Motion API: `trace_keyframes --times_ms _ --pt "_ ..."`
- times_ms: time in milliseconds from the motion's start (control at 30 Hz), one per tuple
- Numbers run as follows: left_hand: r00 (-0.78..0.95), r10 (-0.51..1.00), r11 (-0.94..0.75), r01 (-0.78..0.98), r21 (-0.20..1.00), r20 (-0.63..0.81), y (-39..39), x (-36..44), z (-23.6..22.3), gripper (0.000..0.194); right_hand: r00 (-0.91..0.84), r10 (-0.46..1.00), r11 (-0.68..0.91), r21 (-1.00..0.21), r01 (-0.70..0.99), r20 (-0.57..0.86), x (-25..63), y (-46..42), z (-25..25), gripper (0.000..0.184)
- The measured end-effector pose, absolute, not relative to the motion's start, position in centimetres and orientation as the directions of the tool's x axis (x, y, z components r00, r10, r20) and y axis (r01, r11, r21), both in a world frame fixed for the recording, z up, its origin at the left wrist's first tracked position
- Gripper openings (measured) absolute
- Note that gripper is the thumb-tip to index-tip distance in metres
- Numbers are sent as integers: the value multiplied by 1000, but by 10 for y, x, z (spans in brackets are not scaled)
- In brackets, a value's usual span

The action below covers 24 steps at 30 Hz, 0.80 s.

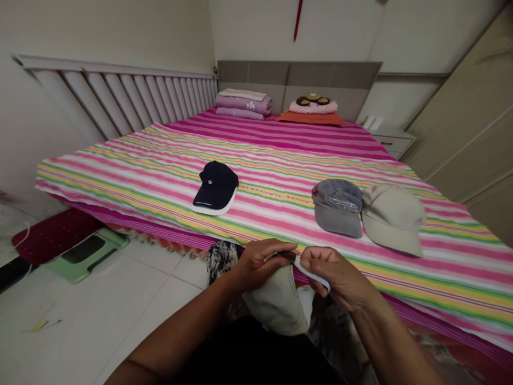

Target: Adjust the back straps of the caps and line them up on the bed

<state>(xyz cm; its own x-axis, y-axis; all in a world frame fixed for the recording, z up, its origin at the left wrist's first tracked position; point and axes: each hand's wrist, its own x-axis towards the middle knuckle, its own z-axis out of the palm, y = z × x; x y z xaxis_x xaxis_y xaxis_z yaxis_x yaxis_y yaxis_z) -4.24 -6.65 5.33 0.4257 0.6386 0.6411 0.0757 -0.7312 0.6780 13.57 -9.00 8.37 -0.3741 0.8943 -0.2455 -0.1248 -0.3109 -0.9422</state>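
Observation:
My left hand (260, 264) and my right hand (336, 278) are held together low over my lap. The left hand is shut on a beige cap (276, 302), which hangs below it with its crown downward, pinching a small dark strap or tab at the cap's edge. My right fingers grip a white strip (313, 272) that runs from that spot. Lying on the striped bed sheet ahead are a navy cap (215, 184), a grey cap (337, 207) and a pale beige cap (395, 218), the last two side by side.
A bed with a pink, yellow and green striped sheet (272, 160) lies in front of me, with folded purple bedding and a pillow at its head. A slatted radiator runs along the left wall. A green stool and red mat sit on the tiled floor.

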Motion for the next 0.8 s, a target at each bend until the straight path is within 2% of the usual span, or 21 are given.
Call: trace_keyframes --times_ms 133,267,433,567,800 --pt "434 631 -743 98 662 643 -66 -42 55 32 -346 910 -276 -956 -98 -228 136 -89 87 28" --pt "463 562 -807 128 576 685 -66 -41 59 33 -330 914 -268 -962 -52 -237 136 -89 91 27" --pt "493 523 -839 152 523 695 -67 -42 61 37 -349 909 -274 -958 -87 -229 137 -89 89 27" --pt "516 543 -820 155 551 662 -68 -40 62 40 -297 933 -251 -958 -139 -202 136 -89 82 28" --pt "476 623 -728 63 682 621 -70 -36 58 40 -283 945 -223 -958 -183 -166 131 -93 80 24"
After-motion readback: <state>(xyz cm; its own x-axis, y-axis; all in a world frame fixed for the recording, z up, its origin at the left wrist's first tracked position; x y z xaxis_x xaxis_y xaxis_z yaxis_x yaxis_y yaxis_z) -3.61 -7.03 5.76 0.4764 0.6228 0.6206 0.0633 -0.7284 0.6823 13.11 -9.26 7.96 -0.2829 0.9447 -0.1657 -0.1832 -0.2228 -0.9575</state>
